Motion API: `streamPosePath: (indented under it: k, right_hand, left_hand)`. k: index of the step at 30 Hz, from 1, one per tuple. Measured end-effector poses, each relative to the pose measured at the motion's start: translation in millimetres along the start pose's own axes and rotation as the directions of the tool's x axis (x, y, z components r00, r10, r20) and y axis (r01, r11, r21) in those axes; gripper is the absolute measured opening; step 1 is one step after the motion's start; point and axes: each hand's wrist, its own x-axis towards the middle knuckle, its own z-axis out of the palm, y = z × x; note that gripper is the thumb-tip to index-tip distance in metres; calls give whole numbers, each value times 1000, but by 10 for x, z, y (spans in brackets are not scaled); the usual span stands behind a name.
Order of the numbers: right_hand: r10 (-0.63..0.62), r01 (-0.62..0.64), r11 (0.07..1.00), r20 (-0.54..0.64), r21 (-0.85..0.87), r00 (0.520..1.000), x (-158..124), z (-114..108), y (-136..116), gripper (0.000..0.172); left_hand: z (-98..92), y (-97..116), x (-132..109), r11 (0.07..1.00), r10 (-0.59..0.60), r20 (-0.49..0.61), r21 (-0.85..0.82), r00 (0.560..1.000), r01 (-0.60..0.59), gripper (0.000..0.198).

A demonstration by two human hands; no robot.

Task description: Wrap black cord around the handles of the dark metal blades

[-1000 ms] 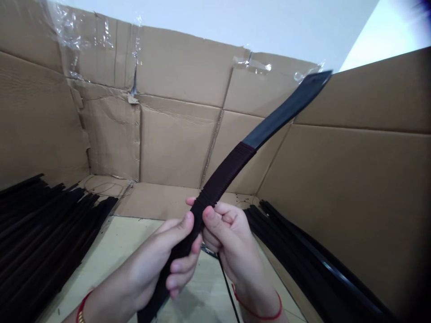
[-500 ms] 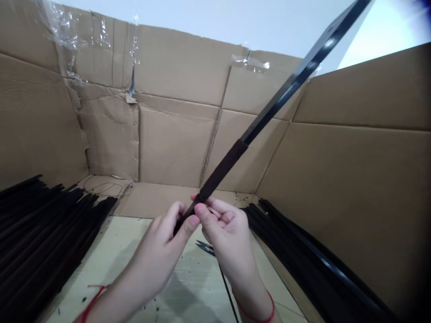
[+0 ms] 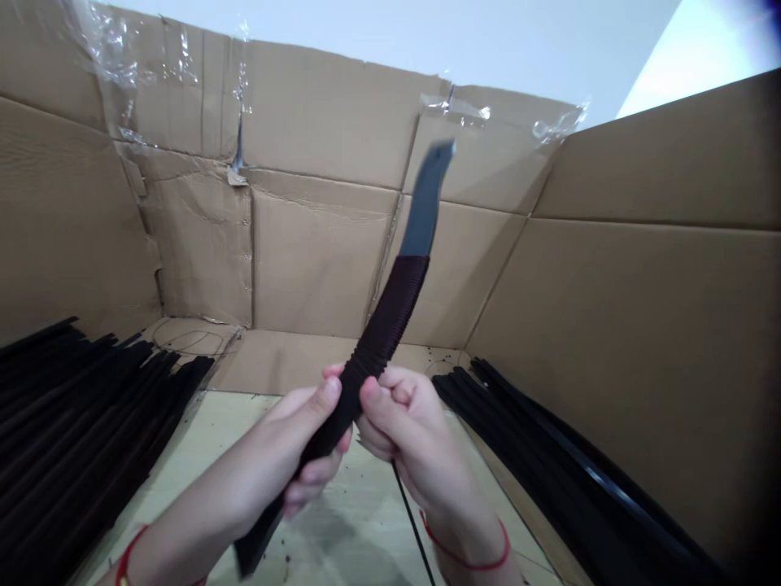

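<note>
A long, flat, curved black strip (image 3: pixel 421 220) slants up from lower left across the middle of the head view. Tight turns of dark brown cord (image 3: pixel 394 313) cover its middle. My left hand (image 3: pixel 293 443) is closed around the strip's lower part, the thumb lying on its near face. At the lower end of the wrapping my right hand (image 3: pixel 406 423) is curled shut, its thumb pressed at the strip's edge. A dark cord tail (image 3: pixel 412 513) runs down from beneath this fist. The exact grip of these fingers on the cord is partly hidden.
Cardboard walls (image 3: pixel 323 252) enclose the pale work surface (image 3: pixel 342 521). Dark strips lie in a pile (image 3: pixel 103 423) on the left, with another pile (image 3: pixel 537 456) on the right. Small dark scraps dot the surface. Clear tape (image 3: pixel 455 107) patches the back wall.
The strip has turned from edge-on to show its flat face, and its top has swung left and down. My left hand has rolled with it. The snips seen before are now almost hidden.
</note>
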Motion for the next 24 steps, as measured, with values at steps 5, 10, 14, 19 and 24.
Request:
streamPosePath:
  k: [5, 10, 14, 19, 24]
  right_hand:
    - [-24, 24, 1000, -95, -3, 995, -43, 5, -19, 34]
    - [12, -12, 1000, -34, -3, 999, -25, -8, -14, 31]
    - [-93, 66, 985, -170, -161, 981, -1, 44, 6, 27]
    - [-84, 58, 981, -139, -184, 987, 44, 112, 14, 25]
    - [-29, 21, 995, -87, -98, 996, -40, 92, -80, 31]
  left_hand:
    - [86, 45, -73, 984, 158, 4, 77, 987, -158, 48]
    - [114, 38, -46, 979, 180, 52, -103, 982, -174, 38]
    - [16, -1, 50, 966, 139, 247, -249, 959, -76, 46]
    - [-7, 13, 30, 927, 346, -148, 208, 926, -313, 39]
    - [8, 54, -73, 951, 83, 95, -304, 992, -51, 42]
